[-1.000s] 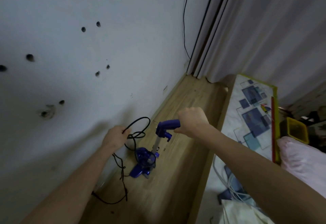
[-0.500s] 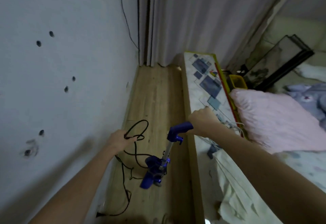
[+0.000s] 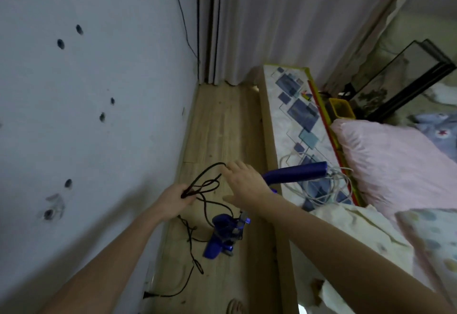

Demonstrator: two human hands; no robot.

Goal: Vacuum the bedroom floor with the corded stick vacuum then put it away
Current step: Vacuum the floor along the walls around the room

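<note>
A narrow strip of wooden floor (image 3: 222, 125) ran between the pale wall (image 3: 99, 91) on the left and the wooden bed frame (image 3: 268, 125) on the right, ending at the curtain (image 3: 272, 16) at the far end. The strip left open room ahead of the vacuum, though loose loops of cord lay across its near part.

The blue stick vacuum (image 3: 223, 235) stood on that floor close to the bed frame, its dark blue body and nozzle low down and a thin metal tube rising toward the blue handle (image 3: 296, 172). The handle reached out over the bed's edge, above a patterned board (image 3: 294, 115) and a tangle of pale cables (image 3: 331, 187).

The left hand (image 3: 173, 201) gripped gathered loops of the black cord (image 3: 205, 185), fingers curled round them; the rest of the cord trailed down along the floor to a plug (image 3: 148, 295) by the wall. The right hand (image 3: 243, 182) had its fingers straight and spread, reaching toward the top loop of cord and holding nothing, with the handle just behind it.

A pink pillow (image 3: 385, 160) lay on the bed, well apart from the vacuum.
</note>
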